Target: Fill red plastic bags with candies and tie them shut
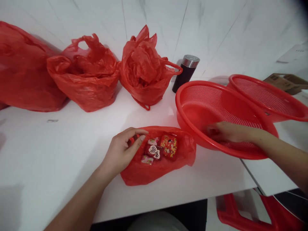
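Observation:
My left hand [122,149] is at the left side of the mouth of a red plastic bag [139,176] lying on the table. Its thumb and index fingertip are apart over the bag's opening; the other fingers curl out of sight. Inside the bag are several small wrapped packets: a dark red packet with white patches and characters [154,151], a red and yellow packet [169,146] and a pink packet [147,159]. My right hand [223,131] reaches into a big red perforated basket [192,88]. Its fingers are blurred, and what they touch is hidden.
Behind stand several full-looking red plastic bags, including a knotted one [144,73] and an open-topped one [86,86]. A black flask [185,73] with a silver lid leans near the wall. A second red basket [267,93] is at right. A red stool [240,211] is below.

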{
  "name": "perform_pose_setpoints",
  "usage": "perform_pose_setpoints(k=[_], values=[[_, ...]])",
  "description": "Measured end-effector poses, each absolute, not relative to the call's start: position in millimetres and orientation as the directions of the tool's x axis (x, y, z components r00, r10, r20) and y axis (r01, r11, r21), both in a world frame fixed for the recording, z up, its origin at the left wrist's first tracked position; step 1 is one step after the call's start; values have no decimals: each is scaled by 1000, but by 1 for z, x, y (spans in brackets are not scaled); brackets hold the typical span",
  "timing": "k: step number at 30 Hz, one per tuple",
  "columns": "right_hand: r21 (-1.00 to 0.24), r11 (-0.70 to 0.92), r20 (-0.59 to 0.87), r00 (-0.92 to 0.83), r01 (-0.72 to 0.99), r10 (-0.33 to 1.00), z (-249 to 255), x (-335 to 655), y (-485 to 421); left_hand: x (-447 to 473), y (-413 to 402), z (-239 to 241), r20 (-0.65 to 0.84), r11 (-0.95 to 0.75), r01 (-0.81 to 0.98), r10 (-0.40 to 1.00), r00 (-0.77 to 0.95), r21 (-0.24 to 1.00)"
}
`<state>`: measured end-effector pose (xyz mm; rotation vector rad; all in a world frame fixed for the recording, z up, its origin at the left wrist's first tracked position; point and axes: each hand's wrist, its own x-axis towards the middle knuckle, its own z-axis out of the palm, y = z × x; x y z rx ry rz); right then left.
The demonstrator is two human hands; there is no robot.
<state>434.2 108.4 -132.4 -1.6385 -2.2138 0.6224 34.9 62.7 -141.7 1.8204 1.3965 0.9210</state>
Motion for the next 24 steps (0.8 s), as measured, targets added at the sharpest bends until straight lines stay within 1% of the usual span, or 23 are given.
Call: perform_pose_setpoints(k=[1,2,3,4,5,6,7,8,9,11,13,16,19,22,24], values=[[-485,259,-75,-335,835,939,-119,429,111,35,62,-141,147,-220,503,973,180,836],[-460,266,-90,-343,847,935,-105,421,112,35,61,-141,153,-223,491,972,179,842],[-462,254,-4,-289,849,957,-91,410,110,35,61,-141,152,-220,472,972,178,854],[-503,241,143,-194,830,970,-79,395,104,36,60,-140,144,-210,445,974,178,871],[-571,239,257,-105,785,961,-70,376,96,36,59,-139,128,-194,411,975,181,891],[-663,265,297,-78,700,952,-64,355,86,37,58,-138,104,-168,374,977,186,912],[-744,324,323,-110,585,940,-62,333,76,39,58,-137,78,-141,333,977,197,932],[-779,367,310,-197,508,930,-64,311,66,40,57,-135,51,-114,290,975,216,950],[-765,416,324,-266,491,908,-69,291,59,41,57,-134,30,-91,246,970,242,965],[-709,518,388,-348,480,853,-85,259,53,43,57,-131,7,-56,161,957,291,985],[-671,578,455,-357,465,816,-103,242,56,43,57,-129,-2,-26,86,950,311,996],[-674,620,531,-322,401,784,-125,236,64,42,59,-130,-41,42,3,953,302,999],[-640,696,608,-339,325,718,-138,238,65,41,61,-134,-97,132,-77,933,347,988],[-632,726,628,-370,272,685,-143,237,61,41,61,-139,-137,218,-153,898,419,964],[-674,689,590,-366,268,719,-144,237,59,41,60,-141,-149,249,-178,885,440,952]])
